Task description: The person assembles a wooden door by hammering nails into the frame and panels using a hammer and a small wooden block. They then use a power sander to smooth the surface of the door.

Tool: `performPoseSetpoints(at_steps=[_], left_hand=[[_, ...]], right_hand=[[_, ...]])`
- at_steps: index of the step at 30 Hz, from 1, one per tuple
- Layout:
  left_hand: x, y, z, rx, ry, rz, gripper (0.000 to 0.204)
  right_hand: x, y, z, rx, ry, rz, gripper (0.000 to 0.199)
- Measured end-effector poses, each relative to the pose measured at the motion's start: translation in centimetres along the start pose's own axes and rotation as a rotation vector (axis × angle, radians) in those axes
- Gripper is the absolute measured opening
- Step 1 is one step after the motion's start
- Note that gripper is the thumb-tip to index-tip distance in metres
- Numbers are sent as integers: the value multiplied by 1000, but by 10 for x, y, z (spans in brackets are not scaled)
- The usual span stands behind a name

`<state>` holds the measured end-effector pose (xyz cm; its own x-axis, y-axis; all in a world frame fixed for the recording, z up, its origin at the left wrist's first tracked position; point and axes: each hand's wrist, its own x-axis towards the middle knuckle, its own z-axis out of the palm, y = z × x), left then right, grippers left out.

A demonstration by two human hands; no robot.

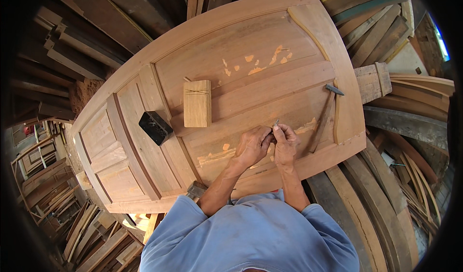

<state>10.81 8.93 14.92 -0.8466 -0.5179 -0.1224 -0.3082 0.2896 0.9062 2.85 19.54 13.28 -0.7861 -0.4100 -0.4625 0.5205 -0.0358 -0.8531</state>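
Note:
A panelled wooden door (299, 38) lies flat in front of me, with light patches of filler on its panels. My left hand (253, 145) and my right hand (285, 144) meet over the lower middle panel. Together they pinch a small thin metal piece (276, 123) that sticks up between the fingertips. A hammer (324, 117) with a wooden handle rests on the door just right of my right hand. A pale wooden block (197, 103) and a black box-like object (155, 127) lie on the door to the left of my hands.
Stacks of planks and curved wooden strips (386, 26) surround the door on all sides. A short thick timber piece (372, 80) juts out past the door's right edge. Wooden frames (43, 175) stand at the lower left. My blue shirt (251, 233) fills the bottom.

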Motion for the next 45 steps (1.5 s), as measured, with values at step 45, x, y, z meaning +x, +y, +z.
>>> performPoseSetpoints(at_steps=[45], left_hand=[[-27,-121,22,323,249,5,14]], right_hand=[[114,33,-46,-1154,192,-224,57]])
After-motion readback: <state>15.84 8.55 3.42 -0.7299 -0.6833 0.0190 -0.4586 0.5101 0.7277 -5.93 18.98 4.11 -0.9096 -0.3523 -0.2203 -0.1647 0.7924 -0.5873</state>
